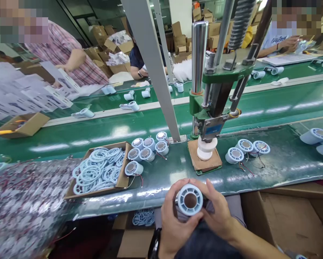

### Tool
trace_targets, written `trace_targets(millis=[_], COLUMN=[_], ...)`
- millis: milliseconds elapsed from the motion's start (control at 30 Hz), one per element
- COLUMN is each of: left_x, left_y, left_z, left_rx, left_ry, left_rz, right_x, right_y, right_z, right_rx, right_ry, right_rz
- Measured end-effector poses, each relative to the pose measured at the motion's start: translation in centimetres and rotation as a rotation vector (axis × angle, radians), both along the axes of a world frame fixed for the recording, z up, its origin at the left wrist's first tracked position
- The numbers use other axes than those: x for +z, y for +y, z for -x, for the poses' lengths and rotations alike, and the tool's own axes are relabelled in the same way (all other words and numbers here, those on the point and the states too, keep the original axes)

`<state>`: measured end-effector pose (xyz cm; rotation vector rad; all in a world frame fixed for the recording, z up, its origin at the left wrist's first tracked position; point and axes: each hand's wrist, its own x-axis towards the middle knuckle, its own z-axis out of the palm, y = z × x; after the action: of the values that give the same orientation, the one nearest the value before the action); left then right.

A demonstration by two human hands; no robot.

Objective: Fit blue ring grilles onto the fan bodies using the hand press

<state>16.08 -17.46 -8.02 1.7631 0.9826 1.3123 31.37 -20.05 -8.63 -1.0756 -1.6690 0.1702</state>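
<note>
Both my hands hold one pale blue round housing [190, 200] with a brown disc in its middle, close to my body at the table's front edge. My left hand [173, 219] grips its left side and my right hand [216, 212] its right side. Just beyond stands a green hand press [214, 108] with a white cylinder [206, 148] on its cardboard pad. A cardboard tray of pale blue rings [98, 169] lies to the left, with several finished housings [146, 147] beside it. Three housings with wires [245, 149] sit right of the press.
A grey slanted post [153, 68] rises behind the tray. A green conveyor belt [96, 126] runs across, carrying white-blue parts. Other people work on the far side. A bag of wired parts [23, 205] lies at left, open cardboard boxes [288, 219] below right.
</note>
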Motion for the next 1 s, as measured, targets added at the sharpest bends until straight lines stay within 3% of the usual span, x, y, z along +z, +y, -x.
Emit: trace_targets(millis=[133,367,733,1000], left_x=[1.7,3.1,3.9,4.2], left_y=[-0.3,-0.4,-0.6,-0.6], left_z=[-0.1,0.1,0.2,0.1], left_rx=[0.001,0.013,0.036,0.063], left_ry=[-0.060,-0.046,-0.005,0.052], left_rz=[-0.025,-0.060,0.026,0.037], right_x=[1.5,2.0,2.4,2.0], right_y=[-0.3,-0.4,-0.7,-0.6], right_z=[0.3,0.6,1.0,1.0], right_rx=[0.011,0.020,0.049,0.072], right_ry=[0.022,0.033,0.105,0.136], right_rz=[-0.062,-0.072,0.072,0.078])
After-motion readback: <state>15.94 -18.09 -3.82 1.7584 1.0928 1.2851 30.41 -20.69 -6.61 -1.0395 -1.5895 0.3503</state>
